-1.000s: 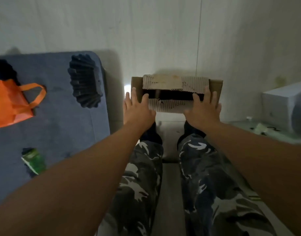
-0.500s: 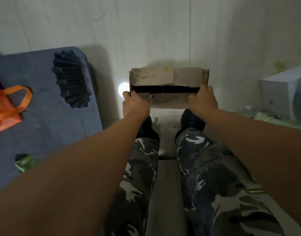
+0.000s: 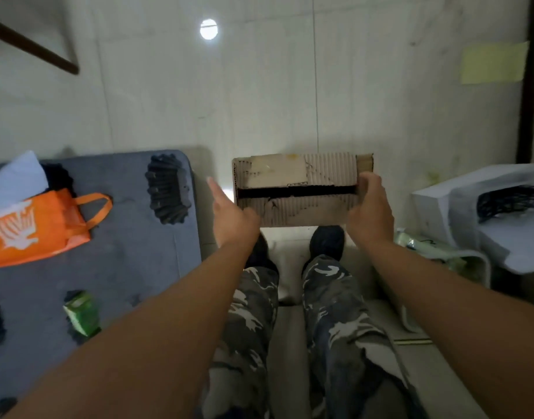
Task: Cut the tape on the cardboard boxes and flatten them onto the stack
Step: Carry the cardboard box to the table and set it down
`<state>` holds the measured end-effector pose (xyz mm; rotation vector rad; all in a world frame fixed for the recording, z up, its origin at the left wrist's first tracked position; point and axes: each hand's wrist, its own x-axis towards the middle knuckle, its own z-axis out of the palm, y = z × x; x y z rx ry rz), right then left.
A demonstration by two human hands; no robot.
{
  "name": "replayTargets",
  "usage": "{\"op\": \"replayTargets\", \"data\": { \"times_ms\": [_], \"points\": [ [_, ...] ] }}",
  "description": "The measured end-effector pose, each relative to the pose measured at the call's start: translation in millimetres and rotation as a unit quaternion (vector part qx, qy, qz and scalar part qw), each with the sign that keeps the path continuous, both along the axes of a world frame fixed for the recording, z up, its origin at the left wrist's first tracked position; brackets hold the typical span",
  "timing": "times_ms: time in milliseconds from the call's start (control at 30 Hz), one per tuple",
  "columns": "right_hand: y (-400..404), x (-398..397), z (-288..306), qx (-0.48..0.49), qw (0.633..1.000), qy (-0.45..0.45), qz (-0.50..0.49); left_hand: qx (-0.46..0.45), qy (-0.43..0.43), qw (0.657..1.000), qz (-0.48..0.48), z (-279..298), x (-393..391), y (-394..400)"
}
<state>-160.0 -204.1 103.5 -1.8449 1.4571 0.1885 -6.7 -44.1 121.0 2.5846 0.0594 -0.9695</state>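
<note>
A small brown cardboard box (image 3: 296, 189) is held in the air above my feet, its two torn, ribbed top flaps parted by a dark slit. My right hand (image 3: 370, 207) grips the box's right end, fingers curled over the edge. My left hand (image 3: 232, 213) is at the box's lower left corner, with one finger stretched out straight beside the left end; whether its other fingers hold the box is hidden. No cutting tool and no stack of flattened boxes is in view.
A grey-blue mattress (image 3: 123, 252) on the left carries an orange bag (image 3: 39, 228), a black ribbed tray (image 3: 169, 189) and a small green carton (image 3: 81, 313). White boxes with a black basket (image 3: 486, 213) stand on the right. Pale tiled floor lies ahead.
The box has been lifted higher. My left hand has loosened from the box's left end and now points a finger out. The view has tilted up.
</note>
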Motion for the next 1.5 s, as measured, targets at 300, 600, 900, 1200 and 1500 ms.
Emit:
{"op": "replayTargets", "data": {
  "times_ms": [300,600,900,1200,1500],
  "points": [
    [-43.4,-5.7,164.5,0.096,0.986,-0.074,-0.114,-0.107,0.18,0.967,0.146,166.8,42.9,-21.6],
    [-63.0,-34.9,321.4,0.176,0.964,-0.157,-0.124,-0.232,0.235,0.941,0.073,340.3,39.3,-16.4],
    [-60.3,-50.1,398.1,0.215,0.886,-0.326,-0.251,-0.312,0.255,0.915,-0.024,413.2,40.9,4.9],
    [-65.7,-59.3,432.1,0.198,0.94,-0.276,-0.043,-0.367,0.129,0.921,-0.006,453.9,10.3,-13.0],
    [-95.2,-32.5,436.1,0.099,0.936,-0.336,-0.04,-0.378,-0.059,0.918,-0.102,469.1,30.1,-56.8]
  ]
}}
